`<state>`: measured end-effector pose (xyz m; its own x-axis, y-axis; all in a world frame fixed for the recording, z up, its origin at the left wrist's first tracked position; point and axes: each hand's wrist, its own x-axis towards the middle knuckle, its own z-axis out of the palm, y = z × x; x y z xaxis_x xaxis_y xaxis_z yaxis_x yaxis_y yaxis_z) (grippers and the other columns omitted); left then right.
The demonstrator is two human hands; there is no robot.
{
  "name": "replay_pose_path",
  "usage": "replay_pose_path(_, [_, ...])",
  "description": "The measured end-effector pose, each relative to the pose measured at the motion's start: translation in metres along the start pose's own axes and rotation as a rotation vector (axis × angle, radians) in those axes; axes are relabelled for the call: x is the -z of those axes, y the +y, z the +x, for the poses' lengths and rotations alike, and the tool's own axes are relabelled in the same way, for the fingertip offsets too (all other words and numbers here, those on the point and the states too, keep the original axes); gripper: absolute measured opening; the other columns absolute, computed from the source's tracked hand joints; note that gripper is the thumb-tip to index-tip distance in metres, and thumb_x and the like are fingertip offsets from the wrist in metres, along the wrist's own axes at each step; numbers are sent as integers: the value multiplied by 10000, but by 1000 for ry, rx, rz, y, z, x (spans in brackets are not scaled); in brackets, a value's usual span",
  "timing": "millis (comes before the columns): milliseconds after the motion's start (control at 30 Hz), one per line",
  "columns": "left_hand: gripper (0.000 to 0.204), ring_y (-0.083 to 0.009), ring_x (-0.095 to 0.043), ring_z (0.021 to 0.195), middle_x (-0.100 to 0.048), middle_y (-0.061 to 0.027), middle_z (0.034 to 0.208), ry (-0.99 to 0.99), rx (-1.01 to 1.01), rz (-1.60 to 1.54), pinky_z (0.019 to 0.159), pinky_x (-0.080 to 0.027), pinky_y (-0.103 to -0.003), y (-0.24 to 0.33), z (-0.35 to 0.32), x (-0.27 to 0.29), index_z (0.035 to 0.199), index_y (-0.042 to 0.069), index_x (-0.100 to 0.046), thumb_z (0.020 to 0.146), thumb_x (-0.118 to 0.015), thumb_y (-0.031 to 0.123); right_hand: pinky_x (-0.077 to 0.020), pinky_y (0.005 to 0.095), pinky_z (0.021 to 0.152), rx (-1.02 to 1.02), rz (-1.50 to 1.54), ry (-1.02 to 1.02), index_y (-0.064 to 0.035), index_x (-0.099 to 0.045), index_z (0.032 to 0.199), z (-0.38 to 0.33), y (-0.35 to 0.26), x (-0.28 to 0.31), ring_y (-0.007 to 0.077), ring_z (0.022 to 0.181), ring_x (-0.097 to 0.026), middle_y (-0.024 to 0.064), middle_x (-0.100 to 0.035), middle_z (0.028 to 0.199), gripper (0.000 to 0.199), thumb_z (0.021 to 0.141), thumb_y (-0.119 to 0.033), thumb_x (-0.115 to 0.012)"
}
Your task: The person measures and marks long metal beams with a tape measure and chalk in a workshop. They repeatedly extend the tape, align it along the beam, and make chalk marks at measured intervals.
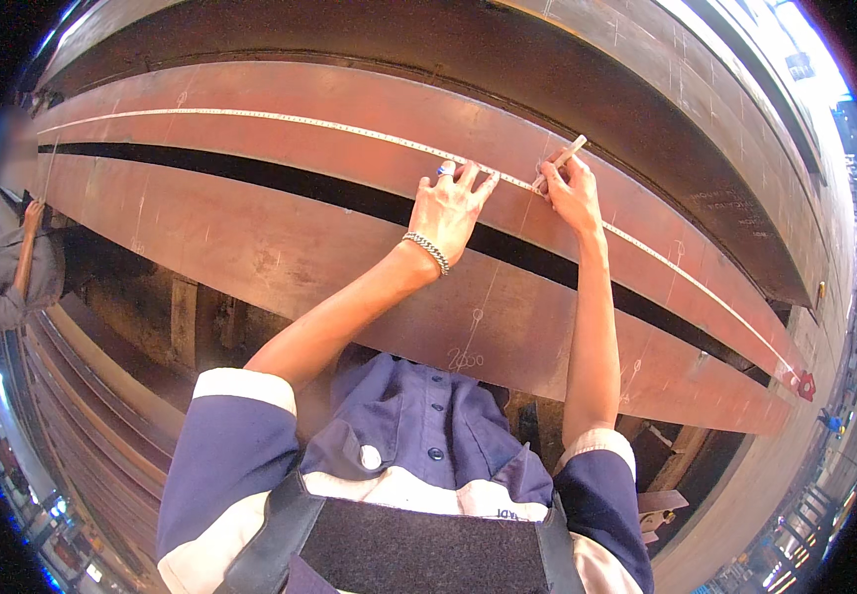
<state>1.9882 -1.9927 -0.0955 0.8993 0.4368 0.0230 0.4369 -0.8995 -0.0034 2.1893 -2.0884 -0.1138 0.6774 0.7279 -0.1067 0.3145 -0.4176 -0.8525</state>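
A long pale measuring tape (pixel 324 124) is stretched along the upper reddish-brown steel beam (pixel 280 84). My left hand (pixel 448 210) lies over the beam, fingers spread and fingertips on or beside the tape. A ring and a chain bracelet show on that hand and wrist. To its right, my right hand (pixel 572 193) grips a pale chalk stick (pixel 575 148), its upper end slanting up and right. The chalk's lower tip is hard to see among the fingers, close to the tape. At the tape's far right end sits its red case (pixel 806 385).
A second steel beam (pixel 349 267) runs nearer me, beyond a dark gap, with chalk marks on it. Larger dark beams (pixel 636 109) rise along the far side. At the left edge, another person's arm (pixel 28 247) reaches toward the beams. Stacked steel lengths (pixel 92 416) lie lower left.
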Motion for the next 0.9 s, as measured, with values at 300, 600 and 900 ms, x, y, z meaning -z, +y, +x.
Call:
replay_pose_path(300, [607, -262, -530, 1189, -499, -53, 1375, -18, 0, -15, 856, -509, -392, 0, 0, 3, 1412, 318, -432, 849, -580, 146, -498, 339, 639, 35, -70, 10, 14, -628, 873, 1, 1, -1, 202, 667, -655, 137, -672, 718, 206, 857, -191, -635])
replay_pose_path(600, [637, -271, -524, 1196, -469, -64, 1405, -49, 4, 2, 859, -508, -386, 0, 0, 4, 1425, 313, -412, 841, -593, 135, -511, 366, 678, 76, -189, 28, 10, -620, 907, -5, -21, -3, 255, 709, -680, 164, -676, 752, 197, 867, -182, -624])
replay_pose_path(900, [659, -275, -513, 1206, -462, -76, 1398, -49, -11, 17, 866, -511, -387, 0, 0, 12, 1433, 316, -401, 838, -602, 118, -510, 289, 568, 343, -69, 563, -40, -604, 938, -15, -40, 26, 148, 626, -650, 89, -661, 726, 176, 946, -215, -598])
